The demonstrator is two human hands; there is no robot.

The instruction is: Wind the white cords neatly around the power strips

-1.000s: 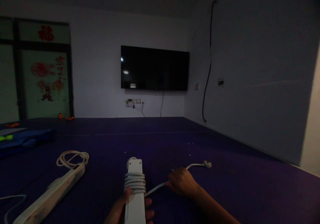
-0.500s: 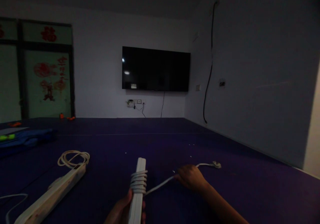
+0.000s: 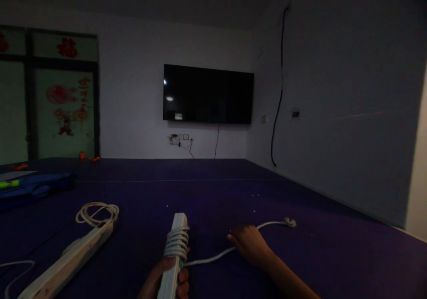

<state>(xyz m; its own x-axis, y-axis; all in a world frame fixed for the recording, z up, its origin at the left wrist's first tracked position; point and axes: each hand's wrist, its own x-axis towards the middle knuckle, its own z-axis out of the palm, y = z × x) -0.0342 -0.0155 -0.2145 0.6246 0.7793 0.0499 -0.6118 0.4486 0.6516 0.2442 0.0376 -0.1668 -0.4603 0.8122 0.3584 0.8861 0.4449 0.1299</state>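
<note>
Holding wrapped strip, second strip left, blue cloth beyond

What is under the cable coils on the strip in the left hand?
Under the coils runs the white strip; it shows beyond them and on the near side, where the left hand grips it. The stretch they cover cannot be seen.

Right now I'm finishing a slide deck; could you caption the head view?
Left hand grips a white power strip wrapped in cord; the right hand holds the cord short of its plug.
</note>
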